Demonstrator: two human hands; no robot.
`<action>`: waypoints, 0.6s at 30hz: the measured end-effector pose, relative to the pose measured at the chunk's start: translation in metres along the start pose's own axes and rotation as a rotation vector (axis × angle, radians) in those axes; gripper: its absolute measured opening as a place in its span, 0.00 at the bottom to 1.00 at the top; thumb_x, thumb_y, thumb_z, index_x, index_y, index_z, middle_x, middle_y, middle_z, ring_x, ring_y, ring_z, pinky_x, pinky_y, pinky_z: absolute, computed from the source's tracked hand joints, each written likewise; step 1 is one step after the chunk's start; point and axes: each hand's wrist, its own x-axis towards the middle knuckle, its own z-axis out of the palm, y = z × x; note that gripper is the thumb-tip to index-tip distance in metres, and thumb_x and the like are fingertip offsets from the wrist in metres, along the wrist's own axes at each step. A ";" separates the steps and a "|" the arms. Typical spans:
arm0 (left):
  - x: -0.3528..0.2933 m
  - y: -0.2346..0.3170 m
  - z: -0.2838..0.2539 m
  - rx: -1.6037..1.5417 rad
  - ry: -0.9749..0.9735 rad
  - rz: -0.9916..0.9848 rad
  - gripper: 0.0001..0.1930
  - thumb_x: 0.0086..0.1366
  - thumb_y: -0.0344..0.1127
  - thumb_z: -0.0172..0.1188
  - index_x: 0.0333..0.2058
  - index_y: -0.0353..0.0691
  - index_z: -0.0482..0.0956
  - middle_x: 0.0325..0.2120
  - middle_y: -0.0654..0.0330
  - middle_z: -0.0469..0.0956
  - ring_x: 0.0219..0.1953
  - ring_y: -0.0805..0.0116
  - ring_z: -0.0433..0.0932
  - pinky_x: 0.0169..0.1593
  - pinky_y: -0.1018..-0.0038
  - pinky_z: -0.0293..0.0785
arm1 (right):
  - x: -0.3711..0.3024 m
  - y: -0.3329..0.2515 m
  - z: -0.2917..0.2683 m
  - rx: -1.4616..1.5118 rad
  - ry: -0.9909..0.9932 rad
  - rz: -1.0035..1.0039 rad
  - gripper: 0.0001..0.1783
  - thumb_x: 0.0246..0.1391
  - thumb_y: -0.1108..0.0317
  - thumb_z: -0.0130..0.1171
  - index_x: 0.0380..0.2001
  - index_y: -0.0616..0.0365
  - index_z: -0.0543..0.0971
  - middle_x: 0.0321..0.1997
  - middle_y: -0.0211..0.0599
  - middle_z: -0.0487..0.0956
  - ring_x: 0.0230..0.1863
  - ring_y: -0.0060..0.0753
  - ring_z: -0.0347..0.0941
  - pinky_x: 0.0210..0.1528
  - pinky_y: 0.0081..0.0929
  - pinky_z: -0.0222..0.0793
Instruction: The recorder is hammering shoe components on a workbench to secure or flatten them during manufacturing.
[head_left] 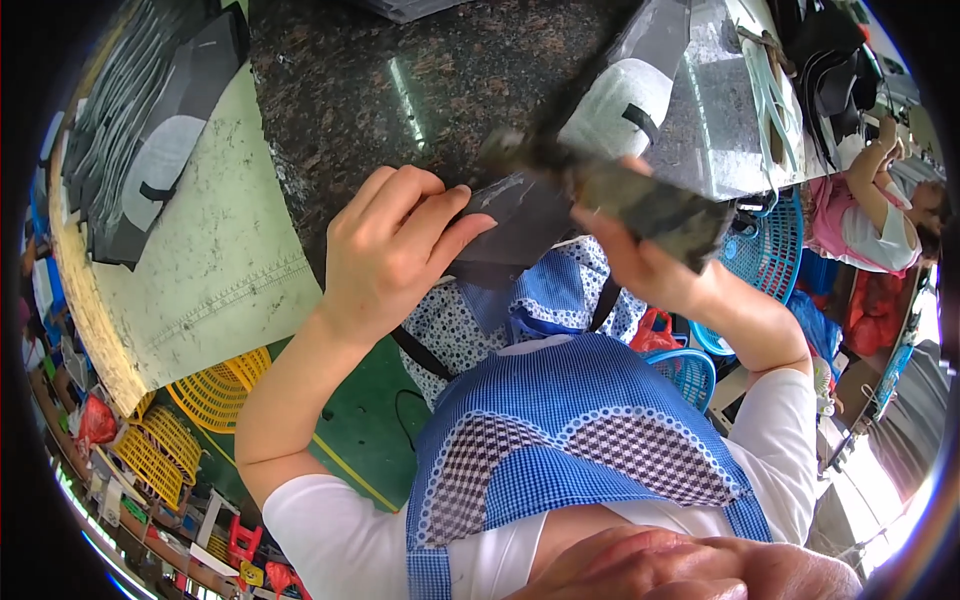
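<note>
My left hand (390, 245) is at the front edge of the dark speckled stone slab (340, 100). Its fingers are curled, and thumb and fingertips pinch the edge of a flat dark grey sheet piece (510, 220). Above the right side of that piece, my right hand (640, 260) grips a hammer-like tool (650, 205) with a thick, worn, dark handle. Motion smears the tool's far end, so its exact shape is unclear. Just beyond it lies a grey piece with a pale rounded patch (615, 105) and a small black strip.
A fanned stack of similar grey pieces (165, 150) lies on the pale board (230, 230) at left. Light green strips (770, 100) hang at the right table edge. Yellow baskets (220, 390) and blue baskets (765, 250) stand below. Another person (865, 220) sits at far right.
</note>
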 end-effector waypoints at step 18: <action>0.004 0.011 -0.008 0.071 -0.093 0.013 0.07 0.50 0.25 0.70 0.28 0.34 0.82 0.28 0.58 0.75 0.30 0.59 0.76 0.33 0.65 0.74 | 0.013 -0.007 -0.004 -0.202 -0.085 -0.065 0.09 0.61 0.68 0.59 0.35 0.59 0.71 0.17 0.41 0.73 0.16 0.46 0.73 0.17 0.40 0.65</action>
